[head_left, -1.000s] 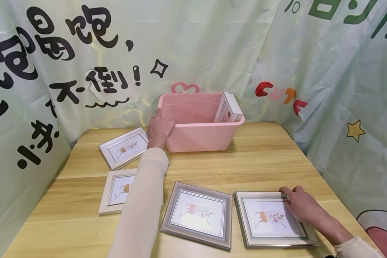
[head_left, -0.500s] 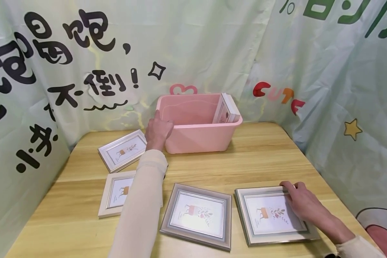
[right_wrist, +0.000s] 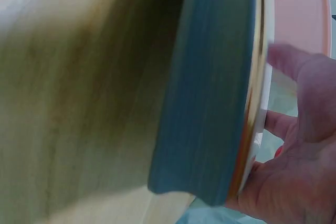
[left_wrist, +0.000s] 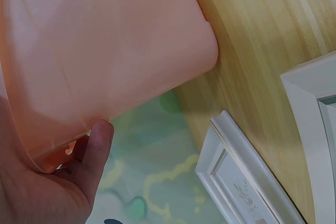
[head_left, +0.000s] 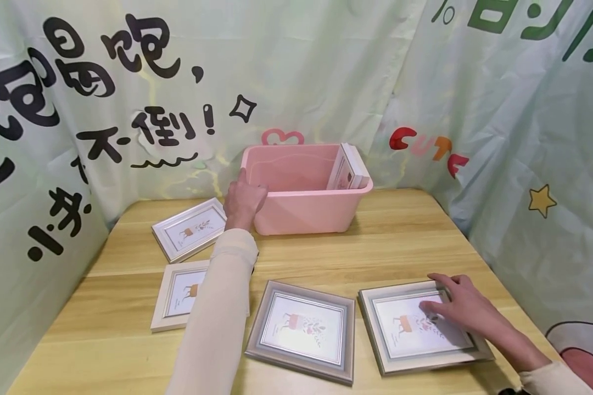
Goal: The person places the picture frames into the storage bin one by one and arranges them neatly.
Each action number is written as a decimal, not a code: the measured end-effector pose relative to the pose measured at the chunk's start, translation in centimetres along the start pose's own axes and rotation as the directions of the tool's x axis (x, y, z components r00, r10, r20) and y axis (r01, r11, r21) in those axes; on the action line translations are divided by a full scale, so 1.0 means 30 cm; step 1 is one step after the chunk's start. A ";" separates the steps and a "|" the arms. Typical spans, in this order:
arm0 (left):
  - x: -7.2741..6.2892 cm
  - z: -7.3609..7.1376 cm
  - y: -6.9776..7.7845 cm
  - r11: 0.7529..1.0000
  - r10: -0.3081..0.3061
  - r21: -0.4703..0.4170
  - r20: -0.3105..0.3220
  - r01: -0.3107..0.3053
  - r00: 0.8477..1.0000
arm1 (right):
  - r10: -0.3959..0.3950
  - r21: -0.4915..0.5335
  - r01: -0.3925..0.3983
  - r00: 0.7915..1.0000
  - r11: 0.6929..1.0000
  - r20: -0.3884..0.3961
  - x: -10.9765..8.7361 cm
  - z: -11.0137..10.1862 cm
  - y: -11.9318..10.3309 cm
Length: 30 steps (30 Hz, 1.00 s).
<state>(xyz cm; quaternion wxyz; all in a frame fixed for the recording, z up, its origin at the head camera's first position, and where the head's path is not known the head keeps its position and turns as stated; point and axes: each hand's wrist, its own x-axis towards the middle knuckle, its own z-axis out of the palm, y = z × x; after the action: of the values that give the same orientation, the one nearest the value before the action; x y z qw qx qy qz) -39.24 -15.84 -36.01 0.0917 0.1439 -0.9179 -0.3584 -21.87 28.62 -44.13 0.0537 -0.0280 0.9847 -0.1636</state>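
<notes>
A pink plastic bin (head_left: pixel 306 215) stands at the back of the table, with white-edged picture frames (head_left: pixel 348 167) upright inside its right end. My left hand (head_left: pixel 244 203) grips the bin's left rim; in the left wrist view, the thumb (left_wrist: pixel 100 145) lies near the rim. At the right front, my right hand (head_left: pixel 469 310) holds a champagne-coloured picture frame (head_left: pixel 395 343), fingers over its far edge and thumb across the picture. Its right side looks slightly raised, casting a shadow. In the right wrist view, its thick side edge (right_wrist: pixel 205 93) faces the camera.
A grey-brown picture frame (head_left: pixel 301 330) lies at front centre. On the left are a cream picture frame (head_left: pixel 175 296), partly hidden by my left sleeve (head_left: pixel 212 323), and a white one (head_left: pixel 190 227). A printed curtain (head_left: pixel 326 71) surrounds the wooden table (head_left: pixel 415 236).
The champagne picture frame has turned slightly, its far right corner shifting away from me. My right thumb has come into view over its picture. The left hand stays on the bin rim.
</notes>
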 end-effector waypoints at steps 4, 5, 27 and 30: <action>0.000 0.002 -0.002 1.000 -0.009 0.004 0.005 0.009 1.000 | -0.028 0.008 0.028 0.999 1.000 -0.020 0.003 -0.001 -0.006; 0.001 0.002 -0.003 1.000 -0.011 0.005 0.003 0.011 1.000 | -0.037 0.012 0.037 0.999 0.999 -0.029 0.004 -0.001 -0.007; 0.002 0.005 0.000 1.000 0.004 0.006 -0.003 -0.004 1.000 | -0.094 0.005 0.096 0.988 0.995 -0.122 0.013 -0.092 -0.040; 0.002 0.002 0.000 1.000 0.003 0.004 0.001 -0.003 1.000 | -0.102 0.012 0.105 0.987 0.994 -0.126 0.015 -0.106 -0.045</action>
<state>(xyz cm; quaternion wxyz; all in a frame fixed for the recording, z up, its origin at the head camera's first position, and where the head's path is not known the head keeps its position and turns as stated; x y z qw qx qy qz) -39.30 -15.81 -36.04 0.0914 0.1423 -0.9188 -0.3566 -22.62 28.32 -40.74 -0.0167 -0.0683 0.9817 -0.1769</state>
